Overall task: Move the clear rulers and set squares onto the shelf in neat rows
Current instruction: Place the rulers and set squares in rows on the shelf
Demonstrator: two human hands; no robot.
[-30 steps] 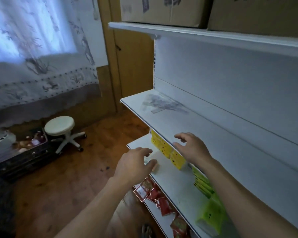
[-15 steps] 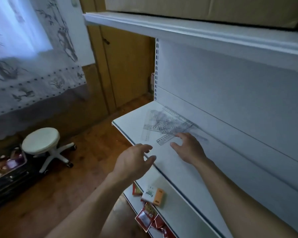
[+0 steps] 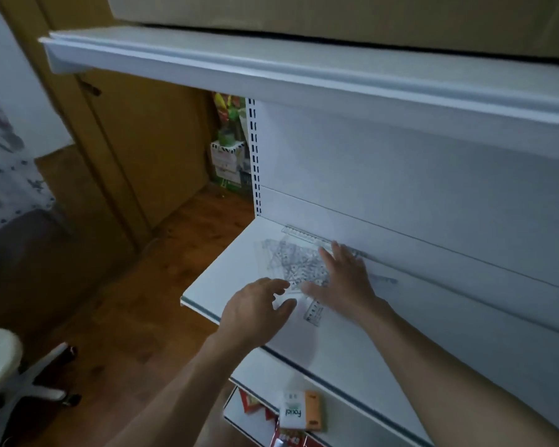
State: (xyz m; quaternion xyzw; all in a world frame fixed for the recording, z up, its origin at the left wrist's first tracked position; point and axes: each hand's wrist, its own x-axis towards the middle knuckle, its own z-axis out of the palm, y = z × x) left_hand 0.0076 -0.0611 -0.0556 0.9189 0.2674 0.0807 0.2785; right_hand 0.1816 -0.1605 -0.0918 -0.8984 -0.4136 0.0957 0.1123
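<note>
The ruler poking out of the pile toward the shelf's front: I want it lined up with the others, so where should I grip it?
Probably its free near end, coming from the front with the left hand. The ruler lies flat on the shelf, its far end hidden beneath the right hand, so pinch across its long edges there.

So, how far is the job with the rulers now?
Done: the pile is on the shelf, and one ruler lies straight along the back wall. In hand: the right hand rests flat on the pile, the left hand reaches to its near edge. Left: the pile overlaps in disorder; no rows yet.
</note>
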